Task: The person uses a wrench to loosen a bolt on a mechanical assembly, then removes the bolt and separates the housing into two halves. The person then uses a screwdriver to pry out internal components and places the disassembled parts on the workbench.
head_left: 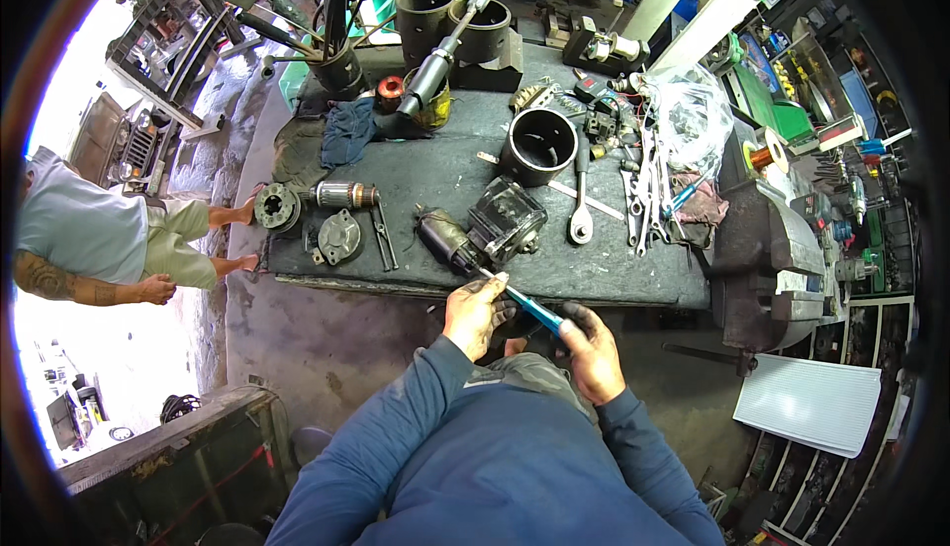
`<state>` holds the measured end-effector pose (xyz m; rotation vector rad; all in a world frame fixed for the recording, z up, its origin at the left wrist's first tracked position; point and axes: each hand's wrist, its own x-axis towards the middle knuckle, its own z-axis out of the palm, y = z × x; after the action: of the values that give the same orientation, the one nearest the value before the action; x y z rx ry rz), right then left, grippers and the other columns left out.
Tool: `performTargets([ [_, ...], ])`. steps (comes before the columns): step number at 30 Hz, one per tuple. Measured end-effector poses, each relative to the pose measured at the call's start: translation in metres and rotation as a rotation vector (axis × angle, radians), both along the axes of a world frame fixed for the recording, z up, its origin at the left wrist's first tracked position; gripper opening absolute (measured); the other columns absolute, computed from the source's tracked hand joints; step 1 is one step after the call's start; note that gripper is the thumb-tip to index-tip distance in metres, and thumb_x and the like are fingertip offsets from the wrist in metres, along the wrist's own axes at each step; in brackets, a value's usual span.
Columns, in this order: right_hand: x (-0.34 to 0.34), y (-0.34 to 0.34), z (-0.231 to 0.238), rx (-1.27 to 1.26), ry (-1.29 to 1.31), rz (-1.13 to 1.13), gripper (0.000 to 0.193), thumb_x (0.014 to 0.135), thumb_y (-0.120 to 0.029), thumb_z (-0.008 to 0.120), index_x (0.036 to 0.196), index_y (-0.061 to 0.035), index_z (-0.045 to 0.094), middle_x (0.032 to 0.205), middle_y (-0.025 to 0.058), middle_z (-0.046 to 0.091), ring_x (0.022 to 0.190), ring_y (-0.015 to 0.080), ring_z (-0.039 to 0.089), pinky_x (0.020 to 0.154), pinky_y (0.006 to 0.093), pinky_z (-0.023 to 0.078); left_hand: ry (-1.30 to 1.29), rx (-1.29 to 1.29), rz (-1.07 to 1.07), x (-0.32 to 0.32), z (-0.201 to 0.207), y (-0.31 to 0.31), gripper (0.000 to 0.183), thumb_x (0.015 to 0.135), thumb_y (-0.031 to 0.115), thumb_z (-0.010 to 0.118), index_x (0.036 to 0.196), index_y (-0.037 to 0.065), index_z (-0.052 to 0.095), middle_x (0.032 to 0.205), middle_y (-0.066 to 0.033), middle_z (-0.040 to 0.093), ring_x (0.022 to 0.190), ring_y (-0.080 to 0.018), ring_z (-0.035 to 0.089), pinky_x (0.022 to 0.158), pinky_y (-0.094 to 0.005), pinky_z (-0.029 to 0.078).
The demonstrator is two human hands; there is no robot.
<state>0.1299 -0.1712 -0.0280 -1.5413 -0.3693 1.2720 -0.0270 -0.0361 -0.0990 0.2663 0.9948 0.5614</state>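
A screwdriver with a blue handle [535, 310] slants across in front of the bench's near edge. My left hand [475, 317] is closed with its fingertips on the metal shaft. My right hand [594, 356] grips the handle's lower end. Just beyond the shaft's tip lies a dark cylindrical motor part [446, 236], touching a black boxy housing [507, 218]; whether the tip touches either one, I cannot tell. To their left are an armature [341, 194] with a copper-coloured band, a grey end cover [339, 237] and a round slotted metal part [277, 207].
A ratchet [581, 218] and several wrenches [648, 190] lie right of a black metal cylinder [539, 145]. A large bench vise [767, 259] stands at the right end. Tools fill a can [338, 71] at the back left. Another person [89, 229] stands off to the left.
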Motion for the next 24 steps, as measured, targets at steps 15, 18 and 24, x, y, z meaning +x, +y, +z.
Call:
performTargets([
  [15,0.024,-0.022,-0.025,0.001,0.689,0.052,0.054,0.112,-0.05,0.044,0.139,-0.0056,0.057,0.094,0.0136,0.068,0.063,0.0204,0.057,0.059,0.0358,0.047,-0.094,0.065,0.054,0.004,-0.005,0.004,0.014,0.1,0.019,0.075,0.104,0.008,0.067,0.094,-0.0037,0.069,0.081,-0.021,0.067,0.082,-0.0409,0.058],
  [18,0.024,-0.019,-0.023,-0.224,0.585,0.105,0.048,0.112,-0.044,0.048,0.139,-0.0059,0.058,0.085,0.0124,0.066,0.057,0.0196,0.054,0.055,0.0359,0.044,-0.172,0.018,0.087,0.001,-0.008,0.002,0.015,0.1,0.02,0.075,0.104,0.008,0.067,0.095,-0.0051,0.07,0.084,-0.0212,0.069,0.084,-0.042,0.058],
  [24,0.003,-0.023,-0.026,0.05,0.407,-0.03,0.044,0.112,-0.04,0.049,0.136,-0.0046,0.06,0.109,0.0137,0.069,0.078,0.0214,0.066,0.071,0.0347,0.052,-0.01,0.023,-0.026,0.003,-0.007,0.004,0.014,0.103,0.02,0.071,0.107,0.008,0.067,0.099,-0.0084,0.074,0.094,-0.0236,0.072,0.086,-0.042,0.056],
])
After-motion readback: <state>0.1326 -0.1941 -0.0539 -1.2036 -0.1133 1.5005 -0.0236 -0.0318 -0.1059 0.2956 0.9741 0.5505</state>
